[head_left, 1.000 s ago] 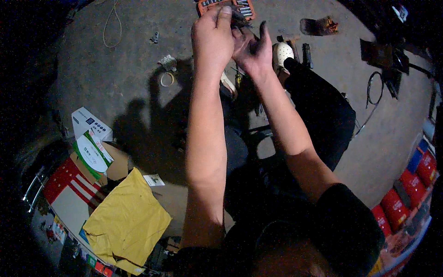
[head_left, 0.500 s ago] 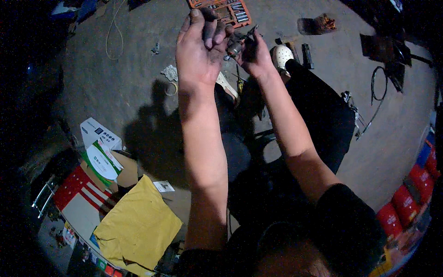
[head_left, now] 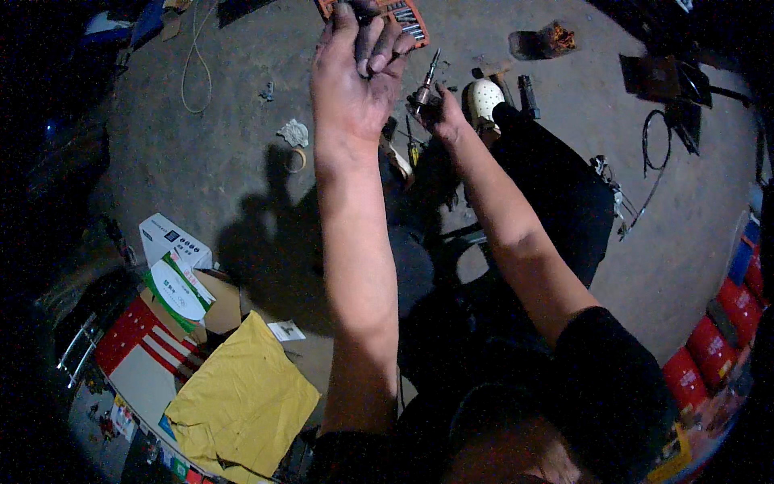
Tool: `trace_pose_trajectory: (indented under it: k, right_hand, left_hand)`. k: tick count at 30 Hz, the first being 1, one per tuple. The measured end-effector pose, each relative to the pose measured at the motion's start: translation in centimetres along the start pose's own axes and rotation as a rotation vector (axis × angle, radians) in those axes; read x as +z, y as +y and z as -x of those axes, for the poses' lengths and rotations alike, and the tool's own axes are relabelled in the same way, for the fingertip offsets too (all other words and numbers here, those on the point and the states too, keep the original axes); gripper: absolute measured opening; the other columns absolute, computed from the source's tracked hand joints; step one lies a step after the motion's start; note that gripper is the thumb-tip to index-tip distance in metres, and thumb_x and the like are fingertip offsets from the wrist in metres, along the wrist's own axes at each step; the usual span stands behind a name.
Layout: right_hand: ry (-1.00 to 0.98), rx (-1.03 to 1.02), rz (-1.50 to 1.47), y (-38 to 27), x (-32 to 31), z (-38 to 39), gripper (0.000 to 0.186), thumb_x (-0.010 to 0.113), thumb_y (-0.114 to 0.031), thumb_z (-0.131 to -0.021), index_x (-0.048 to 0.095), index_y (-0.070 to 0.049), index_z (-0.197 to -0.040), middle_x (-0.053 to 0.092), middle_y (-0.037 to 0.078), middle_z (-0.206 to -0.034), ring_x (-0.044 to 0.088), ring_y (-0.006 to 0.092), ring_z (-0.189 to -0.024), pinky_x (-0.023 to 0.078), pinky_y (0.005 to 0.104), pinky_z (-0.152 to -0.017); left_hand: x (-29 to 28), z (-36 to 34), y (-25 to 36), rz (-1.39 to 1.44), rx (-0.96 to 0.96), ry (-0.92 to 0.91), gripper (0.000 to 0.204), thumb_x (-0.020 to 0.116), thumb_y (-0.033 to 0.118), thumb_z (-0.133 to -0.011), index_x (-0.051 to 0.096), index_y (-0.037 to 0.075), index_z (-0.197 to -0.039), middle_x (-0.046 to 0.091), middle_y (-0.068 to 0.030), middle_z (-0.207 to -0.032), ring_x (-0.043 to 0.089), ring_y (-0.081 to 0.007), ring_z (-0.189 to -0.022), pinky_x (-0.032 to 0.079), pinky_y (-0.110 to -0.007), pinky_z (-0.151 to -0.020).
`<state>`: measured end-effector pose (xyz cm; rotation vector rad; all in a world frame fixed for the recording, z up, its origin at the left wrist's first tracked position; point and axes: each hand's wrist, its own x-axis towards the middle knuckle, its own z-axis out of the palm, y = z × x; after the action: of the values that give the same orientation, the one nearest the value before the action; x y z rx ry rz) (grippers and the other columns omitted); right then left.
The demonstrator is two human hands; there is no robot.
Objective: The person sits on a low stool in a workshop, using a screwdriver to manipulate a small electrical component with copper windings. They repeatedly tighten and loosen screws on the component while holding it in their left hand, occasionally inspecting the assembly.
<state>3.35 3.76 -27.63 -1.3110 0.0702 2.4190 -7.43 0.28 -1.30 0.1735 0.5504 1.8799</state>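
Observation:
My left hand (head_left: pixel 360 68) is raised at the top of the view, its fingers blackened and curled toward the thumb. Whether anything sits inside that curl is hidden. Lower and to its right, my right hand (head_left: pixel 439 117) closes around a small metal part with a thin shaft (head_left: pixel 428 84), which points up and away from me. Behind my left fingers lies an orange tool case (head_left: pixel 415 22) with rows of silver pieces, partly covered by the hand.
A white clog (head_left: pixel 485 101) is on my right foot. A yellow-handled screwdriver (head_left: pixel 413 152), a tape roll (head_left: pixel 297 160) and a crumpled white cloth (head_left: pixel 293 132) lie on the floor. A yellow bag (head_left: pixel 246 395) and boxes (head_left: pixel 173 242) are at lower left; red containers (head_left: pixel 709 347) stand right.
My hands have drawn apart. The right has shifted slightly down with the metal part, whose shaft now stands out plainly. The left has risen a little, still curled.

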Motion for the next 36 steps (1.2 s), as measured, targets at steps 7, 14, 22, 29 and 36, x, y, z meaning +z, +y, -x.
trace_pose_trajectory:
  k: [7,14,22,29,36]
  right_hand:
    - [0.275,-0.068,0.216,-1.2,1.9,2.5,0.027,0.040,-0.032,-0.091,0.054,-0.009,-0.096,0.055,0.008,-0.082,0.056,0.0254,-0.076,0.049,0.0406,-0.064]
    - [-0.132,-0.228,0.397,-4.1,11.0,14.6,0.025,0.045,-0.025,-0.090,0.056,-0.003,-0.093,0.061,0.010,-0.083,0.059,0.0200,-0.070,0.049,0.0331,-0.062]
    - [-0.583,-0.395,0.692,-8.7,15.8,21.6,0.028,0.051,-0.027,-0.088,0.057,-0.002,-0.099,0.061,0.007,-0.085,0.058,0.0159,-0.072,0.047,0.0280,-0.072]
    - [-0.585,-0.493,0.854,-10.1,18.0,28.1,0.032,0.047,-0.027,-0.092,0.055,0.001,-0.105,0.057,-0.001,-0.076,0.052,0.0065,-0.068,0.041,0.0199,-0.059]
    - [-0.420,-0.630,0.780,-10.7,18.0,30.3,0.031,0.059,-0.028,-0.085,0.057,-0.001,-0.099,0.055,-0.002,-0.069,0.053,0.0062,-0.062,0.041,0.0190,-0.050]
  left_hand:
    - [-0.7,-0.8,-0.8,-0.026,-0.020,0.014,0.019,0.048,0.026,-0.091,0.051,0.008,-0.089,0.033,0.0040,-0.051,0.034,-0.0075,-0.043,0.038,-0.023,-0.058]
    - [1.0,-1.1,-1.3,-0.013,0.054,-0.151,0.023,0.048,0.027,-0.091,0.052,0.005,-0.090,0.032,0.0039,-0.050,0.033,-0.0075,-0.043,0.037,-0.025,-0.057]
    - [0.8,-0.4,0.9,0.001,0.033,-0.690,0.028,0.041,0.029,-0.092,0.054,0.005,-0.102,0.045,-0.0014,-0.058,0.042,-0.0137,-0.063,0.036,-0.032,-0.081]
    - [0.7,1.7,3.1,-0.090,0.316,-0.483,0.043,0.046,0.038,-0.086,0.054,0.005,-0.113,0.055,-0.0148,-0.114,0.047,-0.0292,-0.113,0.030,-0.046,-0.101]
    - [-0.8,0.5,-0.5,-0.832,0.032,-0.454,0.027,0.055,0.017,-0.085,0.059,0.005,-0.109,0.062,-0.0051,-0.100,0.059,-0.0165,-0.087,0.046,-0.029,-0.083]
